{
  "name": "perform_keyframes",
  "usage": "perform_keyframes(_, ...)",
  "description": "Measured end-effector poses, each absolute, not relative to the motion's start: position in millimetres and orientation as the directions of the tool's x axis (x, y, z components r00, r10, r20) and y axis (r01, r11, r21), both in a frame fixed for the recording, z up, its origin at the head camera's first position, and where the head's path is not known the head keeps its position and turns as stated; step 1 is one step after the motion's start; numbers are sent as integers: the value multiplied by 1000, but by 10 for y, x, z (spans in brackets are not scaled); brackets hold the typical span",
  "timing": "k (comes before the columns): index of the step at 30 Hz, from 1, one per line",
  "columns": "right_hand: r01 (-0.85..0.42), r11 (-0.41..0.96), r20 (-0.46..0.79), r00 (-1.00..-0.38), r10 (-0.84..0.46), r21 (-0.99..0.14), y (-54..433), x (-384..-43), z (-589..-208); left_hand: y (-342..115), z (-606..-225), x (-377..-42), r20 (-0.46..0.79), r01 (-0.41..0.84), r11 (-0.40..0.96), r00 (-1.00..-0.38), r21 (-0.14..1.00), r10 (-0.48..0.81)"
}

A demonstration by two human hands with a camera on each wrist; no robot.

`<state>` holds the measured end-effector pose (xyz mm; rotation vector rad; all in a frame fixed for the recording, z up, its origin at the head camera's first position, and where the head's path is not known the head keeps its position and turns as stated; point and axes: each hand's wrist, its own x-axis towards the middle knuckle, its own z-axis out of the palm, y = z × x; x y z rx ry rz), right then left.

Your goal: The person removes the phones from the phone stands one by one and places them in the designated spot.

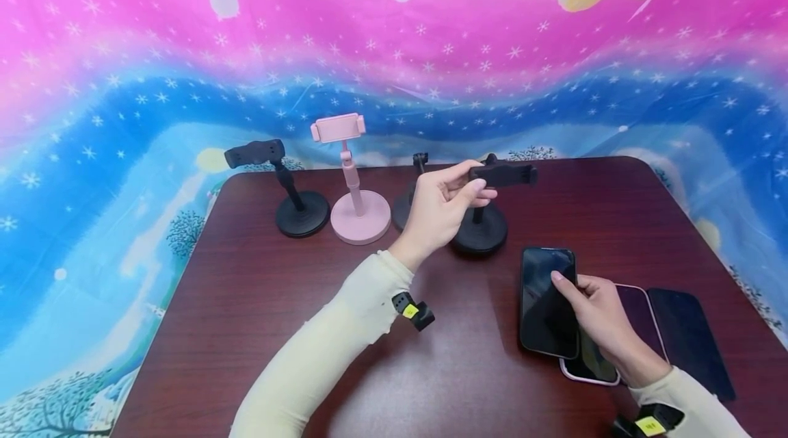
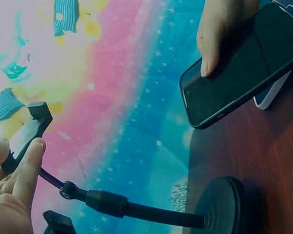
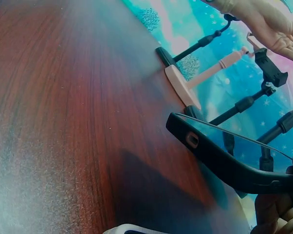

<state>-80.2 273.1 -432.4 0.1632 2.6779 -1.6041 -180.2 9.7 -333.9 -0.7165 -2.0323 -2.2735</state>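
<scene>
My left hand [image 1: 440, 209] pinches one end of the clamp [image 1: 505, 174] on top of a black phone stand, whose round base [image 1: 480, 233] stands on the table. In the left wrist view the stand's pole [image 2: 156, 214] runs from that base up to the clamp. My right hand [image 1: 600, 315] grips a black smartphone [image 1: 544, 301], thumb across its dark screen. The right wrist view shows this phone's case [image 3: 219, 165] edge-on, above the tabletop. Below and beside it in the head view lie a phone with a pale rim [image 1: 591, 363] and other phones.
Left of my left hand stand a pink phone stand [image 1: 360, 219] and a black phone stand [image 1: 301, 213]. Another black stand [image 1: 403, 209] is partly hidden behind the hand. A dark phone [image 1: 692, 342] lies at the right. Patterned cloth [image 1: 369, 27] hangs behind the wooden table [image 1: 246, 328].
</scene>
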Motion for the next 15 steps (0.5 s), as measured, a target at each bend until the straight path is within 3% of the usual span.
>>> perform_keyframes(15, 112, 538, -124, -992, 14, -835, 2741, -815, -4377, 199, -3403, -1962, 303, 268, -154, -905, 951, 297)
